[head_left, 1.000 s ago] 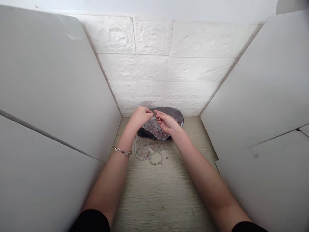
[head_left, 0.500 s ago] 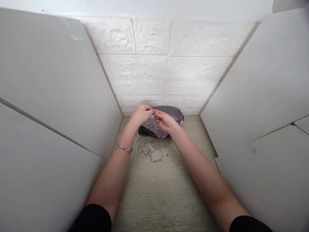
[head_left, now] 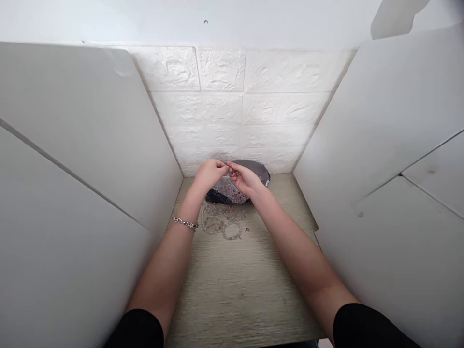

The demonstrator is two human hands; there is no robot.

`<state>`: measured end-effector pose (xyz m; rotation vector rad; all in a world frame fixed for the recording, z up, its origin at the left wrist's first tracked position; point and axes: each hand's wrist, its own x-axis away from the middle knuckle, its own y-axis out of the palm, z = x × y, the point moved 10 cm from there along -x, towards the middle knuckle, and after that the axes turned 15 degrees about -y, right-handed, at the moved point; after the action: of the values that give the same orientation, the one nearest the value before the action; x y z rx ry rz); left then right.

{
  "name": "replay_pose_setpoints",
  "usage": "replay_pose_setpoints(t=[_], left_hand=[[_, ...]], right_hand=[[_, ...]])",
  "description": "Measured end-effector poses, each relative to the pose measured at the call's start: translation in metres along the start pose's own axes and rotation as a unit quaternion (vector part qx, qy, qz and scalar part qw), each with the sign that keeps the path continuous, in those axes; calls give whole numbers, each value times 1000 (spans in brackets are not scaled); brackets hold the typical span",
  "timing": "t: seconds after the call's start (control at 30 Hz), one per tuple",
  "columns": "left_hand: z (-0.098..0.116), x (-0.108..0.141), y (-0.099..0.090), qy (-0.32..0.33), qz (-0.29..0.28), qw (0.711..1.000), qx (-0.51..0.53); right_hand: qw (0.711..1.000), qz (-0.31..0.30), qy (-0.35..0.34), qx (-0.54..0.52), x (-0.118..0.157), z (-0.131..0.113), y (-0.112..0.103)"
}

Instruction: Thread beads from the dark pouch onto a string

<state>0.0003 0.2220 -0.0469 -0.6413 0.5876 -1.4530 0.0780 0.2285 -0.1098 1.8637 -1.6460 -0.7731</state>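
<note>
My left hand (head_left: 211, 173) and my right hand (head_left: 244, 179) meet fingertip to fingertip above a dark-rimmed bag (head_left: 258, 169) full of small pink, red and clear beads (head_left: 232, 192). Both hands are closed in a pinch, and what lies between the fingertips is too small to make out. In front of the bag, several beaded strands (head_left: 210, 220) lie in a loose heap, with a round beaded bracelet (head_left: 232, 231) at their near side. A tiny reddish piece (head_left: 247, 229) rests to its right.
White panels stand on the left (head_left: 90, 130) and right (head_left: 362, 130) of the wooden surface (head_left: 232, 290). A white brick-patterned wall (head_left: 221, 106) closes the back, behind the bag. A chain bracelet (head_left: 185, 223) circles my left wrist.
The camera view has shifted slightly, showing more of the wall top and the surface's near edge. My right fingers have opened out a little; both hands remain together over the bag.
</note>
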Motion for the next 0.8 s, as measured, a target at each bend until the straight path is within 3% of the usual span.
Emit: replay_pose_setpoints(t=[0.63, 0.8], left_hand=[[-8, -9, 13, -28, -34, 998, 44], [-8, -7, 16, -37, -35, 998, 34]], right_hand=[[1000, -11, 19, 13, 0, 12, -4], [998, -20, -11, 52, 0, 8, -1]])
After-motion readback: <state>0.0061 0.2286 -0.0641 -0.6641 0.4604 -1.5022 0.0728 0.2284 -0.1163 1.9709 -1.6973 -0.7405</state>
